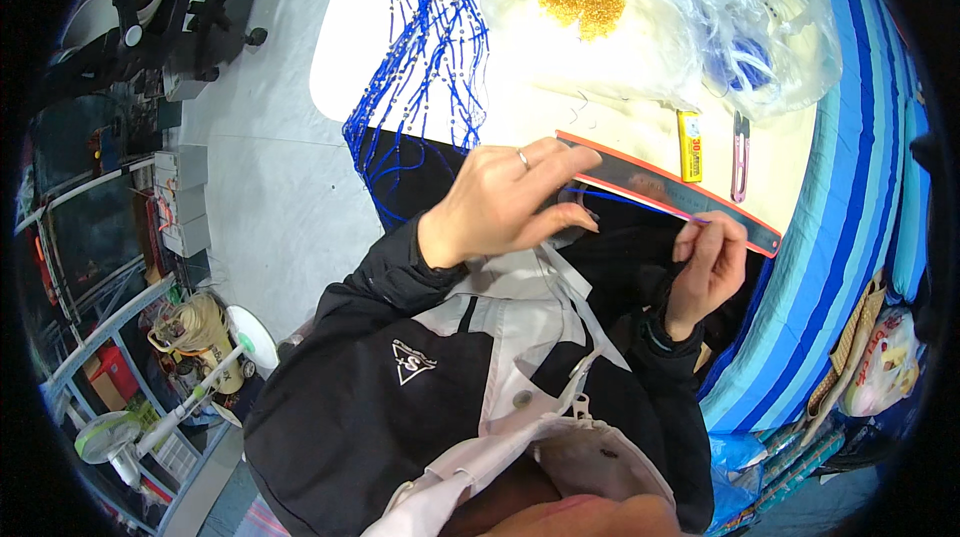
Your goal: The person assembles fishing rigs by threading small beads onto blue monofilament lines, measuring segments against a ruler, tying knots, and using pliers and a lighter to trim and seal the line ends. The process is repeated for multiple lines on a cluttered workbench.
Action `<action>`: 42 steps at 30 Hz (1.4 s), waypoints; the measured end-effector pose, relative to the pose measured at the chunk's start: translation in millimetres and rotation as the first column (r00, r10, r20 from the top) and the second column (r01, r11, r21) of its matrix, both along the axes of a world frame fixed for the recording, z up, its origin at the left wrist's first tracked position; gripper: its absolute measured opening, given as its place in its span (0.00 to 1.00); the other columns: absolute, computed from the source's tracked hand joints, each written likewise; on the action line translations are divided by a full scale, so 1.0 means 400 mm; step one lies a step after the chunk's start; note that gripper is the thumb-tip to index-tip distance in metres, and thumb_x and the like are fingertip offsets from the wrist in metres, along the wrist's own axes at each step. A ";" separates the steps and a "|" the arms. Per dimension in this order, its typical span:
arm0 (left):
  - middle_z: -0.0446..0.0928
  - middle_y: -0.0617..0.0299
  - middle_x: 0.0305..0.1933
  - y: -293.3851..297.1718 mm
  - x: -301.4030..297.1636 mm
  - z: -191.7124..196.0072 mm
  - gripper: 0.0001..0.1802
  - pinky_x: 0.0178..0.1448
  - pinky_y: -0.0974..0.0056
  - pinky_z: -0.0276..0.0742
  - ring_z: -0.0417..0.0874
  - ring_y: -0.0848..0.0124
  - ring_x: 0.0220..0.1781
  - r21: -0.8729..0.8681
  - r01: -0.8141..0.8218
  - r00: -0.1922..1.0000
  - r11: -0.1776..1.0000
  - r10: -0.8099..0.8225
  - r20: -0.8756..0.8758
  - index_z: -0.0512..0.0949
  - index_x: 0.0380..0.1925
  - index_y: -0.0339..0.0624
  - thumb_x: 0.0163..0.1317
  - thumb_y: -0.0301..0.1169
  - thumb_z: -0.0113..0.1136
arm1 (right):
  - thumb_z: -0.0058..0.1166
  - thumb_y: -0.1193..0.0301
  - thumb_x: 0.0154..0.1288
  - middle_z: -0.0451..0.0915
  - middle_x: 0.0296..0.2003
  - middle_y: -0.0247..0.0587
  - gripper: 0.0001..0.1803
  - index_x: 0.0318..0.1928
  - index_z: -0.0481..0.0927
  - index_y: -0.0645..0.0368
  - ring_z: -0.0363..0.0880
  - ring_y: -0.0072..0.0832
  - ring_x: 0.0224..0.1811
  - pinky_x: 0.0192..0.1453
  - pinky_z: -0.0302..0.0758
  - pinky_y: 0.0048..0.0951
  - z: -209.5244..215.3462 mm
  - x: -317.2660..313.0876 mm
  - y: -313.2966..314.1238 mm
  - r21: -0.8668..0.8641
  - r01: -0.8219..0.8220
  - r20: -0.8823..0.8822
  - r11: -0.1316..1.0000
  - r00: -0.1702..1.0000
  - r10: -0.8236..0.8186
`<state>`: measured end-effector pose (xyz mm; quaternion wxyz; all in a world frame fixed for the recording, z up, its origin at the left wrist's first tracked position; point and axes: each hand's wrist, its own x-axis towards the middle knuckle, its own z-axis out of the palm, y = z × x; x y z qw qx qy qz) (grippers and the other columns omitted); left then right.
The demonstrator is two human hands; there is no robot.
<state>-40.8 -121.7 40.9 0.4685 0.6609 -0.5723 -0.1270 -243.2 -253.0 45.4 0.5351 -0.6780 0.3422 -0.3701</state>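
A thin blue cord (640,201) runs nearly straight along the near edge of a dark ruler (650,185) with red edges, which lies at the table's front edge. My right hand (710,262) pinches the cord between thumb and index finger near the ruler's right end. My left hand (510,192), with a ring on one finger, rests its fingertips on the ruler's left end. Its thumb sticks out below, apart from the index finger. The cord runs in under that hand, where the exact grip is hidden.
Many beaded blue cords (425,47) hang over the table's left edge. Gold beads (582,5) lie on clear plastic. A yellow box (691,147) and a pink cutter (740,157) sit beyond the ruler. To the right is striped blue fabric (845,167); a white fan (250,337) stands lower left.
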 end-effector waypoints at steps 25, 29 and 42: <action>0.78 0.56 0.29 0.021 0.035 -0.038 0.11 0.33 0.66 0.75 0.80 0.64 0.29 0.100 -0.210 0.978 0.973 0.209 0.021 0.82 0.33 0.35 0.48 0.13 0.64 | 0.63 0.81 0.60 0.79 0.30 0.33 0.02 0.33 0.82 0.65 0.64 0.14 0.24 0.26 0.59 0.17 -0.062 -0.073 -0.065 -0.409 0.169 -0.386 0.897 0.859 -0.338; 0.77 0.56 0.28 0.018 0.033 -0.040 0.09 0.34 0.66 0.74 0.80 0.64 0.29 0.104 -0.226 0.974 0.969 0.223 0.036 0.81 0.32 0.35 0.49 0.14 0.64 | 0.61 0.81 0.62 0.78 0.30 0.33 0.02 0.34 0.82 0.66 0.64 0.14 0.24 0.26 0.60 0.17 -0.062 -0.073 -0.064 -0.389 0.179 -0.370 0.904 0.868 -0.331; 0.78 0.56 0.30 0.013 0.029 -0.035 0.08 0.34 0.68 0.75 0.80 0.66 0.30 0.141 -0.219 0.976 0.965 0.217 0.030 0.81 0.32 0.34 0.51 0.14 0.63 | 0.62 0.80 0.61 0.77 0.30 0.33 0.03 0.33 0.80 0.64 0.65 0.16 0.24 0.26 0.63 0.19 -0.063 -0.077 -0.065 -0.428 0.176 -0.428 0.887 0.825 -0.370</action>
